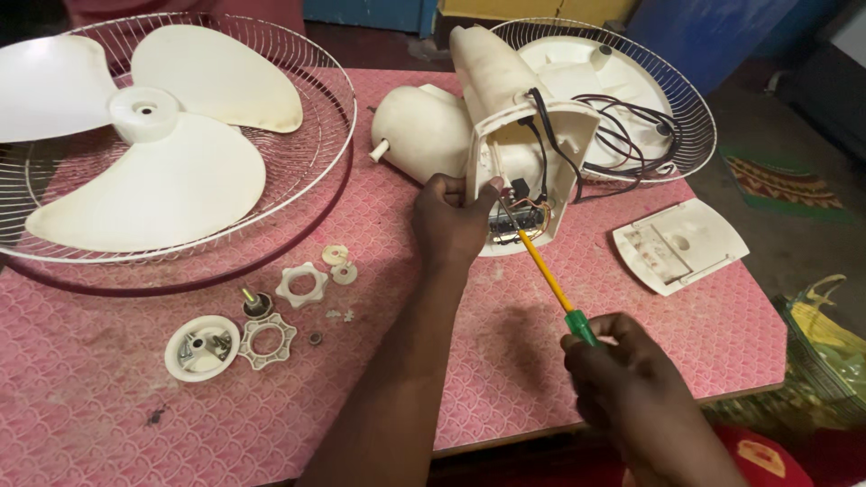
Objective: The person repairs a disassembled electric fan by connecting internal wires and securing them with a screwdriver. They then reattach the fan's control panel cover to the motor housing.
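Screwdriver point(547, 273) clenched in the right hand point(631, 383), tip inside the open fan housing point(528, 135). Left hand point(451, 221) grips the housing's lower rim, mid-tabletop point(90, 415).

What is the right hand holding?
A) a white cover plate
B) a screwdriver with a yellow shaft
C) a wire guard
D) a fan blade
B: the right hand grips the green handle of the screwdriver, whose tip reaches into the open fan housing that the left hand steadies.
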